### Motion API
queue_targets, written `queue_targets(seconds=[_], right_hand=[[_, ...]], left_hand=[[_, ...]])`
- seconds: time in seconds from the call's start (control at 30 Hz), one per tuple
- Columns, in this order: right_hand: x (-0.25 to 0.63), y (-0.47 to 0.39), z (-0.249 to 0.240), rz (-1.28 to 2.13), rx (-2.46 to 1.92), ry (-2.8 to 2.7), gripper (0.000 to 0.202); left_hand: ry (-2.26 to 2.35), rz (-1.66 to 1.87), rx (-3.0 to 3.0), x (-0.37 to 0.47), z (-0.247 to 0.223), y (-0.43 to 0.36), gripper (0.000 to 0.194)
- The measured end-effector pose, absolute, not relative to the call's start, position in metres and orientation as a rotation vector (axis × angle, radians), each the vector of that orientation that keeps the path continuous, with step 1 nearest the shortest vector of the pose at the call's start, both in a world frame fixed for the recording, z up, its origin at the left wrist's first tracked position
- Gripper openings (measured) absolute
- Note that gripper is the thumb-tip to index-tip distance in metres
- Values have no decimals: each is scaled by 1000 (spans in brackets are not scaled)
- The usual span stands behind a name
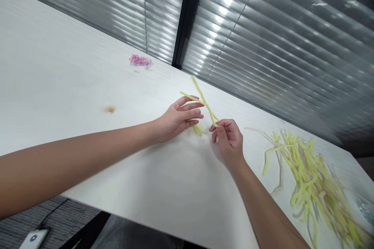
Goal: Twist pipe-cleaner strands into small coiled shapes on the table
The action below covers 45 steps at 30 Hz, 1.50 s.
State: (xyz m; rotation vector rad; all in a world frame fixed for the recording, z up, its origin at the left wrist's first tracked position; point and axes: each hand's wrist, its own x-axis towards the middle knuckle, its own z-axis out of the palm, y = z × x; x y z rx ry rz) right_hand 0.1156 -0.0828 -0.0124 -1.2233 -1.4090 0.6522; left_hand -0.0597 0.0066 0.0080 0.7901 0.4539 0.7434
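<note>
Two fuzzy yellow pipe cleaners cross each other above the table. My right hand pinches their lower ends between thumb and fingers. Just to the left, my left hand has its fingers stretched out and apart, with one pipe cleaner running alongside its index finger. Whether that finger touches the stem, I cannot tell. Beneath the left fingertips lies a small bunch of yellow pipe cleaner ends, partly hidden by the hand.
A large loose pile of yellow and beige pipe cleaners spreads over the right of the white table. Small pink and purple loops lie near the back edge. Window blinds stand behind. A white device with a cable is at lower left.
</note>
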Motion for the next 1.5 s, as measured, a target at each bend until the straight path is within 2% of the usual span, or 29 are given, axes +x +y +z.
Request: queue_targets(seconds=[0.1, 0.3, 0.5, 0.87, 1.0, 1.17, 1.33, 1.5], right_hand=[[115, -83, -10, 712, -1257, -1394, 14], [115, -82, -9, 809, -1318, -1390, 17], [115, -83, -11, 887, -1318, -1442, 16], [116, -84, -9, 913, -1291, -1502, 14], [115, -85, -10, 819, -1351, -1503, 15], [113, -84, -11, 599, -1498, -1597, 38], [111, -83, -11, 259, -1570, -1616, 28], [109, -83, -10, 145, -1566, -1602, 28]], left_hand=[[488, 776, 772, -58, 8, 7, 33], [499, 801, 756, -56, 7, 6, 36], [547, 840, 751, -56, 8, 6, 31], [583, 861, 668, -55, 10, 7, 25], [583, 862, 673, -55, 9, 7, 25], [577, 876, 668, -55, 8, 7, 23], [593, 880, 654, -54, 8, 7, 24], [600, 898, 647, -54, 7, 7, 24]])
